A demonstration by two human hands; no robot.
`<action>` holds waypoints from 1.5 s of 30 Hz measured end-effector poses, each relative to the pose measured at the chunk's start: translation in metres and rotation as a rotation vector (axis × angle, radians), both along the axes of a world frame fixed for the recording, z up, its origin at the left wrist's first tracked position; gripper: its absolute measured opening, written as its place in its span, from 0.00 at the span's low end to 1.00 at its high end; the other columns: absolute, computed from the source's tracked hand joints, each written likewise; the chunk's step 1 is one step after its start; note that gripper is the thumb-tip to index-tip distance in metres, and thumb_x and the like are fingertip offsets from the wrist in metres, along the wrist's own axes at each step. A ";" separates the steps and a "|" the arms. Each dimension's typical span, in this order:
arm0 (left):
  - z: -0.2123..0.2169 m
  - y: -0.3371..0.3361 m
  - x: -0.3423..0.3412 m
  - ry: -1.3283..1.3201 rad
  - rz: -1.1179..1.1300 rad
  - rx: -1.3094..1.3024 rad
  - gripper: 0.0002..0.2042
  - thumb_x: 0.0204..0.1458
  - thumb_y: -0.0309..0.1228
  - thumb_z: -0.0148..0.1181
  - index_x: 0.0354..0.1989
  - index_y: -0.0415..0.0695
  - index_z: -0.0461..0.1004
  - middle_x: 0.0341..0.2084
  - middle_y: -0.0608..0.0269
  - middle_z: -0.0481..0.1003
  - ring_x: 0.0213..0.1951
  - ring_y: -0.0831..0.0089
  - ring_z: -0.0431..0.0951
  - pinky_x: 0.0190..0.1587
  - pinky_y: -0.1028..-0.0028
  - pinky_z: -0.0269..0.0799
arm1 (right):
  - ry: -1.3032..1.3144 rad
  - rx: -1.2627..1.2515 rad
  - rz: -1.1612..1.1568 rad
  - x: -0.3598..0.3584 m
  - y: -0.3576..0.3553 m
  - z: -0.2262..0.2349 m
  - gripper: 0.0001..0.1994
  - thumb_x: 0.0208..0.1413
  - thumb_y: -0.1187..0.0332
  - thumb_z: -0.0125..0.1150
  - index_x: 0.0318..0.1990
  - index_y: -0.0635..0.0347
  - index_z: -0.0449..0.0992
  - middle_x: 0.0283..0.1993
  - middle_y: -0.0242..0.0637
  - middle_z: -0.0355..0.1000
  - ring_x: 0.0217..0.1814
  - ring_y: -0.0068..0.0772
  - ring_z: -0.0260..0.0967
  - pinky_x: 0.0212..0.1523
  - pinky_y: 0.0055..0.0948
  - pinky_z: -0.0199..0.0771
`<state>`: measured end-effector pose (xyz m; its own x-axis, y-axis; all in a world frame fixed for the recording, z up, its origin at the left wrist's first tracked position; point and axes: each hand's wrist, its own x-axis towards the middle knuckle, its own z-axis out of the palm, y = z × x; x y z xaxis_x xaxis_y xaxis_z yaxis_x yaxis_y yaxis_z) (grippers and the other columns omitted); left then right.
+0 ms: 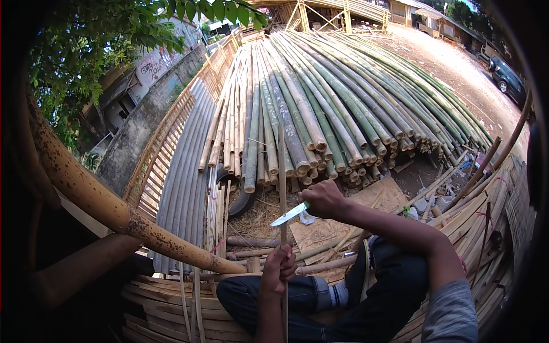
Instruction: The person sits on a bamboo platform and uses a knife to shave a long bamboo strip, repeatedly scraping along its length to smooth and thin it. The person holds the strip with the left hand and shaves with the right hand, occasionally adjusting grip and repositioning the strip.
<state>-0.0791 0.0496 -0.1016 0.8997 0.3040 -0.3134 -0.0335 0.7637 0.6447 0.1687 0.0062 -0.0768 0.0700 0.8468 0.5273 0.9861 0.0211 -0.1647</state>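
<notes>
- my left hand (278, 266) is nearest to me, fingers curled tight round a thin bamboo strip (282, 188); gripping it low keeps the strip upright and steady in front of my knees.
- the strip rises straight from that grip, past my legs, and its top end reaches the cut ends of the stacked poles beyond.
- my right hand (322, 198) sits higher and just right of the strip, closed round the handle of a knife (290, 214). the blade points left and down, its edge meeting the strip above my left hand, so i judge the cutting edge works away from those fingers.
- between my legs and the stack there is litter: shavings, flat cardboard (320, 231) and short offcuts, with little bare ground.
- a thick speckled bamboo pole (114, 208) slants in from my left, hemming that side; bundled slats crowd my right.
- further off, the big pile of green bamboo poles (320, 97) fills the middle, a fence runs along its left, and open dirt yard with a parked car (506, 80) lies far right.
</notes>
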 end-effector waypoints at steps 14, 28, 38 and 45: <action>0.002 0.014 -0.022 -0.126 -0.026 -0.117 0.15 0.61 0.45 0.52 0.30 0.48 0.63 0.12 0.76 0.51 0.11 0.88 0.47 0.11 0.84 0.41 | 0.244 -0.136 0.314 -0.025 -0.006 0.019 0.14 0.49 0.63 0.63 0.31 0.64 0.66 0.25 0.47 0.68 0.29 0.55 0.70 0.28 0.47 0.67; 0.001 0.003 -0.020 -0.066 0.011 -0.044 0.14 0.58 0.43 0.57 0.31 0.48 0.63 0.13 0.75 0.51 0.11 0.87 0.49 0.11 0.84 0.41 | 0.133 -0.339 0.330 -0.053 -0.014 0.024 0.12 0.47 0.60 0.63 0.29 0.59 0.70 0.17 0.43 0.69 0.23 0.52 0.71 0.24 0.47 0.68; 0.008 -0.007 -0.017 0.099 0.111 0.117 0.09 0.54 0.27 0.59 0.30 0.48 0.62 0.14 0.76 0.55 0.11 0.89 0.52 0.11 0.84 0.42 | 0.201 -0.374 0.298 -0.071 -0.016 0.005 0.07 0.45 0.65 0.58 0.23 0.58 0.76 0.17 0.46 0.70 0.21 0.52 0.71 0.22 0.45 0.70; 0.010 -0.027 -0.010 0.207 0.156 0.419 0.11 0.53 0.23 0.60 0.29 0.47 0.61 0.14 0.76 0.58 0.11 0.90 0.53 0.11 0.84 0.44 | 0.126 -0.214 0.100 -0.024 -0.007 0.007 0.08 0.42 0.66 0.57 0.22 0.61 0.77 0.17 0.49 0.70 0.22 0.55 0.72 0.25 0.49 0.71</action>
